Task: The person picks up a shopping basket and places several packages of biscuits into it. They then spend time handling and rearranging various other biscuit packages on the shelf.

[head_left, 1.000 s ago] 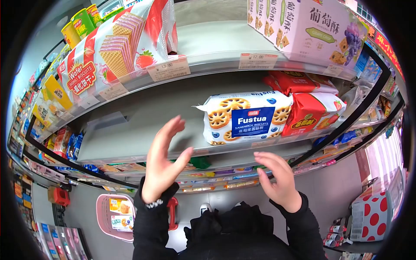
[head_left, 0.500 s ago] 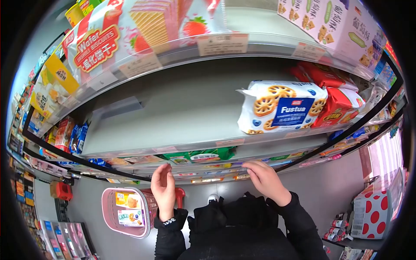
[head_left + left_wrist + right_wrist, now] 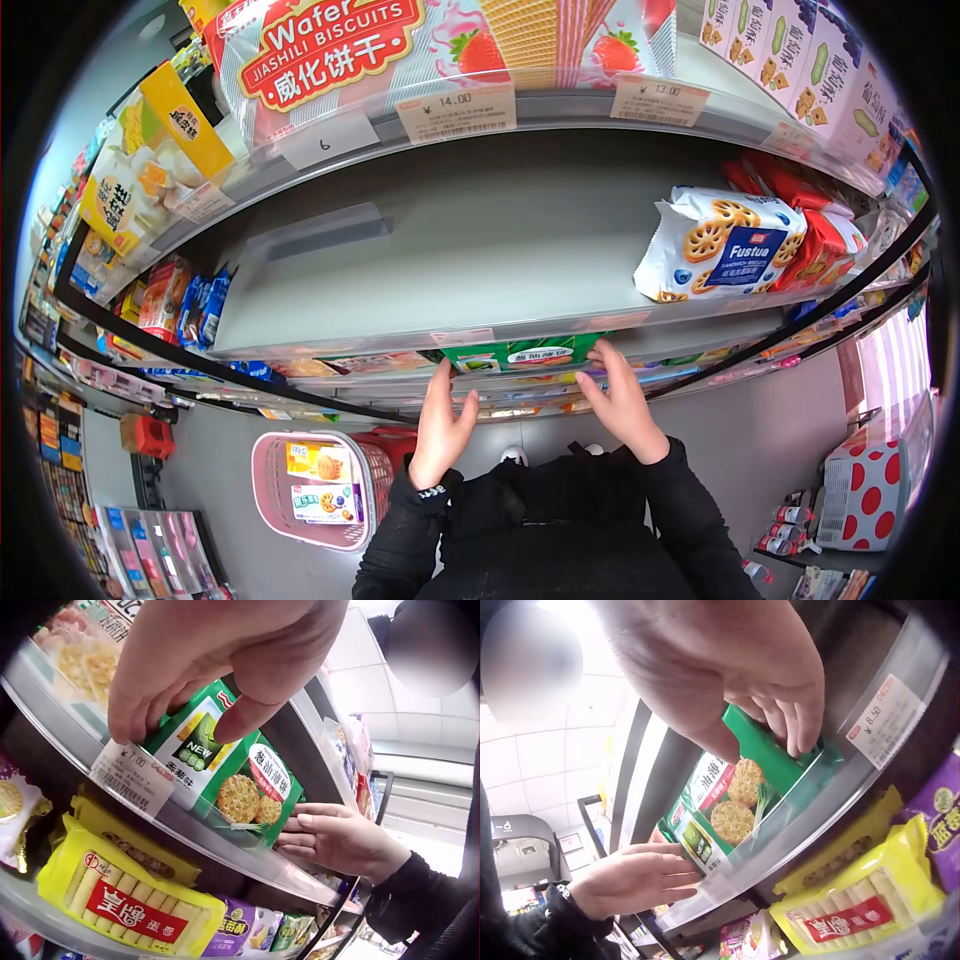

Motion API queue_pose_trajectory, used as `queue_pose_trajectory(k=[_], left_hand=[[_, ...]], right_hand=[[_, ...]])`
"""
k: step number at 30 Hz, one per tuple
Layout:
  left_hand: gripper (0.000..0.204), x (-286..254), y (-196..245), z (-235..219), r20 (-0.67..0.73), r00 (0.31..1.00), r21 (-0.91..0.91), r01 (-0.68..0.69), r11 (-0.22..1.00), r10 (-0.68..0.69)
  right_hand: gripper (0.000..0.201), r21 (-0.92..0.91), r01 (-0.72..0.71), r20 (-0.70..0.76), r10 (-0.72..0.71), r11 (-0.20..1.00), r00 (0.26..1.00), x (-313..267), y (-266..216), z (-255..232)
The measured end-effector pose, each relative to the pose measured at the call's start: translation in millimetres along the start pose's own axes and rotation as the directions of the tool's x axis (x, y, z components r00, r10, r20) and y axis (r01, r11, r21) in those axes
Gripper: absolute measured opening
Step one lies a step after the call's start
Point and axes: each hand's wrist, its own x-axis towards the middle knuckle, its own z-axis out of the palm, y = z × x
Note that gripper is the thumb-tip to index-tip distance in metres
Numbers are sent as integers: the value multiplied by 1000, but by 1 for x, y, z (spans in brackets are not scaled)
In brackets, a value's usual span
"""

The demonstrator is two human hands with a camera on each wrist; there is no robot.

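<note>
A green pack of round crackers [image 3: 535, 354] lies on the shelf below the wide grey one, behind a clear front strip. At its left end is my left hand [image 3: 442, 428], thumb spread from the fingers. My right hand [image 3: 628, 408] is at the opposite end, its fingertips right by the pack's edge. In the left wrist view the left thumb overlaps the front of the green cracker pack [image 3: 246, 796]. The right wrist view shows the right fingers reaching over the other end of the pack [image 3: 736, 814], while the left fingers stay fairly straight.
White Fustua biscuits [image 3: 745, 250] and red packs [image 3: 825, 245] stand on the grey shelf [image 3: 450, 235]. Wafer biscuits [image 3: 335, 60] sit above. Yellow egg rolls [image 3: 127, 892] lie one shelf lower. A pink basket [image 3: 262, 490] with boxes stands on the floor.
Both hands first drew down from the wide shelf, then reached to the two ends of the green pack. The head view has shifted left, so the Fustua pack appears farther right.
</note>
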Motion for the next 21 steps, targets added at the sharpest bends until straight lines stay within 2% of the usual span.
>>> queue_pose_trajectory(k=[3,6,8,10,11,13,15,17,19,20,21], left_hand=[[52,5,-5,1,1,1000,-114,-1,994,1],[47,9,-3,0,37,999,-73,25,997,-22],[45,10,-4,0,44,998,-117,48,992,-43],[44,12,-4,0,48,997,-159,68,985,-61],[42,11,-5,1,-2,999,-226,46,973,-48],[40,11,2,0,-49,998,-294,22,956,-38],[35,12,13,-4,-164,982,-210,-131,969,97],[34,7,12,-3,-165,984,-275,-115,955,71],[35,-3,3,2,-116,993,-327,-63,943,26],[36,-9,-4,6,-64,997,-425,15,905,-47],[36,-14,-3,6,-65,997,-425,14,905,-46]], right_hand=[[36,-48,-47,4,47,998,999,3,5,3],[29,-86,-61,-37,58,994,998,4,5,9],[27,-101,-91,-43,87,991,995,3,-3,9],[19,-83,-54,-139,42,995,989,3,-11,8],[19,-85,-57,-143,44,995,989,2,-14,7],[15,-84,23,-268,-45,996,962,-1,-20,5],[14,-102,23,-253,-49,994,966,-7,-23,1],[12,-119,28,-240,-56,993,969,-14,-24,-4],[11,-120,29,-199,-53,992,979,-23,-24,-9],[11,-121,30,-199,-54,992,978,-26,-26,-12],[11,-150,15,-179,-42,989,983,-29,-29,-16]])
